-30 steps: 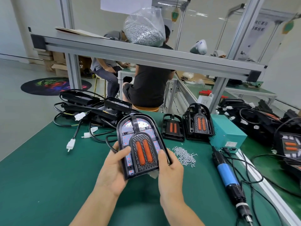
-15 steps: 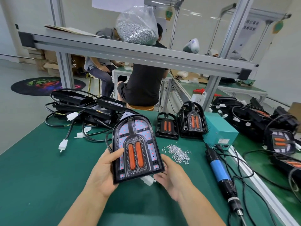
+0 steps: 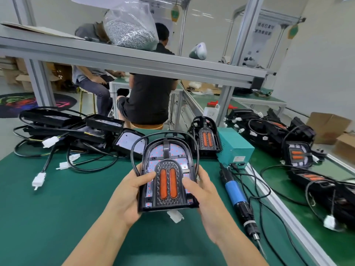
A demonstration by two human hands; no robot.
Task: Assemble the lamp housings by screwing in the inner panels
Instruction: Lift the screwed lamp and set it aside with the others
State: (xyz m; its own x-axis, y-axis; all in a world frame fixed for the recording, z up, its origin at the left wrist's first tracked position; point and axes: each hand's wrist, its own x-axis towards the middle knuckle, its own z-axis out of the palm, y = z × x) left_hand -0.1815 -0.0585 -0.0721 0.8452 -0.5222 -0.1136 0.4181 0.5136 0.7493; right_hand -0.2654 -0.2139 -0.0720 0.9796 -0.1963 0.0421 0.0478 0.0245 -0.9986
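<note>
**benchrat:** So where's this one at? Both hands are up off the green mat [image 3: 48, 217] holding a lamp housing [image 3: 166, 175] face-up. The left hand [image 3: 132, 191] grips the left edge with the thumb laid over the front, and the right hand [image 3: 201, 191] grips the right edge with its thumb pressing on the inner panel [image 3: 167, 184] — the dark arch piece with the two orange strips. The panel looks dropped into place, but I can't make out any screw heads at this size, so my guess is it's only seated, not fastened.

**solderjoe:** Agreed. The electric screwdriver [image 3: 237, 195] is lying on the mat just right of the hands and nobody's touching it, so I'd say the driving is still ahead for this unit. There's another housing [image 3: 206, 138] standing behind it by the teal power box [image 3: 235, 147], panel in — whether it's screwed, can't tell.

**benchrat:** Pile on the far left [image 3: 76, 129] looks like bare housings with white plugs and cables, so plenty left. The ones on the right [image 3: 296, 153] have orange panels showing — maybe done.

**solderjoe:** Containers? There's only the clear plastic bag [image 3: 130, 27] up on the shelf, bulging with small silvery fasteners. The cardboard boxes [image 3: 329, 129] at the far right — contents not visible.
</note>
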